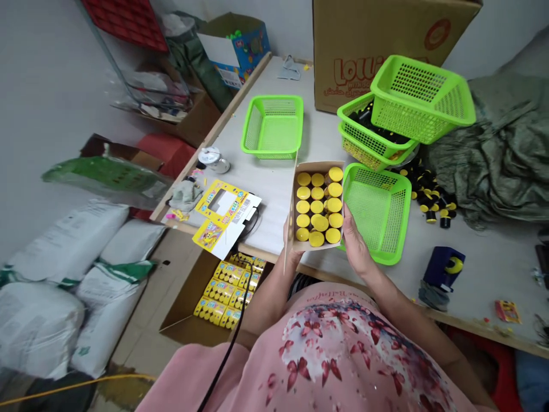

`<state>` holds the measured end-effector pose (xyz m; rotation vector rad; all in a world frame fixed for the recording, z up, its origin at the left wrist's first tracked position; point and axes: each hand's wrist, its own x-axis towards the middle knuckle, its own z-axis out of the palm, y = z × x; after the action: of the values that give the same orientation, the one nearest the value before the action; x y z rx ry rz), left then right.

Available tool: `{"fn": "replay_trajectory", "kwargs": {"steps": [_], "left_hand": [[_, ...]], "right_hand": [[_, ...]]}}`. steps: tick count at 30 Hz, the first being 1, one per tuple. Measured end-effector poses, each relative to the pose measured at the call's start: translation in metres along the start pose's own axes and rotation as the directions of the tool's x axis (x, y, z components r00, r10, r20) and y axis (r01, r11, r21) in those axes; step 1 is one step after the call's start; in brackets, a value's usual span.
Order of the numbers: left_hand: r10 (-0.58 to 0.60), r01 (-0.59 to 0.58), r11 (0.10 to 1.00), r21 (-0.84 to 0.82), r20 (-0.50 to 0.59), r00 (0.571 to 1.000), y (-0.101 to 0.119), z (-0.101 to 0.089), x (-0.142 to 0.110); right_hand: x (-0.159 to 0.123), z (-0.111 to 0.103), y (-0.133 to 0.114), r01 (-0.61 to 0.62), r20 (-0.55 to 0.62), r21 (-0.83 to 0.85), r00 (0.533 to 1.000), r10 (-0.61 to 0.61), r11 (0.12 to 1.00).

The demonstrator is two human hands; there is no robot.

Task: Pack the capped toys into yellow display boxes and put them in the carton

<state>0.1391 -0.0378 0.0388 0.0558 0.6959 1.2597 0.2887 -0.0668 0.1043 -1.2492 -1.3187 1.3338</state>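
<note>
Between my two hands is a small cardboard box (319, 166), its open side facing me. Rows of small round pieces with yellow caps (317, 206) fill it; one near the lower middle sits tilted. My left hand (294, 252) grips the box's lower left side, its fingers partly hidden behind the panel. Along the right side, my right hand (355, 240) is closed against the box. Just right of it lies a green basket (398, 229) on the table. A flat yellow printed carton (227, 209) rests at the table's left edge.
Stacked green baskets (422, 97) with black and yellow pieces stand back right, beside loose black pieces (433, 197). Another green basket (273, 146) and a lidded mug (214, 160) are at left. On the floor, a large carton (184, 315) holds packed yellow boxes. A black cable (231, 343) hangs nearby.
</note>
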Motion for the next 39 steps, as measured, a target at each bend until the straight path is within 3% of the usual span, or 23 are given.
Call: {"fn": "replay_trajectory", "kwargs": {"steps": [5,11,19,27,34,39], "left_hand": [[-0.125,0.127,0.992,-0.027,0.057,0.991,0.026,0.006,-0.001],[-0.13,0.132,0.991,-0.016,0.077,0.989,0.058,-0.004,0.0],[-0.148,0.149,0.989,-0.006,0.099,0.984,0.084,-0.02,0.005],[-0.141,0.139,0.99,0.02,0.176,0.974,0.09,-0.021,0.01],[-0.256,0.256,0.966,0.02,0.135,0.957,0.085,-0.027,0.021],[-0.28,0.281,0.96,0.006,0.092,0.956,0.081,-0.025,0.027]], "right_hand": [[0.005,0.018,-0.006,-0.003,-0.042,0.079,0.999,0.006,0.997],[0.013,0.046,-0.008,0.037,-0.046,0.038,0.998,-0.035,0.999],[0.02,0.075,-0.013,0.029,-0.067,0.07,0.997,-0.025,0.997],[0.023,0.085,-0.009,-0.022,-0.107,0.061,0.994,0.029,0.998],[0.023,0.089,-0.006,-0.058,-0.221,0.056,0.973,0.069,0.997],[0.022,0.084,-0.011,-0.088,-0.222,-0.008,0.972,0.083,0.996]]}}
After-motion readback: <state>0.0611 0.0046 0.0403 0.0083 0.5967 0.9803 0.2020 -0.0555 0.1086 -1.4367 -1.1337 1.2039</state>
